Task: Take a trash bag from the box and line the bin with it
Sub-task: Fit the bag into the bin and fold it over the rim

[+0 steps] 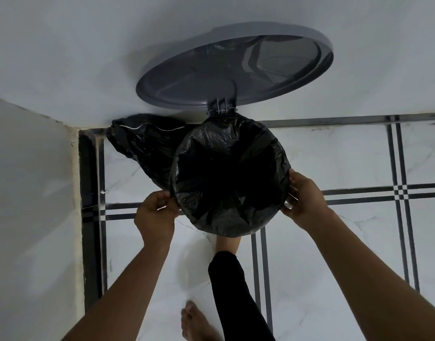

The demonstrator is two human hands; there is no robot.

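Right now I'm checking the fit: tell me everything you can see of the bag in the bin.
The black bag is thin, glossy, crinkled plastic. It hangs open inside the round bin, its edge folded out over the rim all the way around. The left hand and the right hand pinch that edge on opposite sides. The grey lid stands open behind it.

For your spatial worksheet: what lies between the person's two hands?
In the head view, the bin's bag-covered rim spans the gap between the left hand and right hand.

The trash bag [230,178] covers the bin's whole body, and its inside is just black, can't see the bottom.
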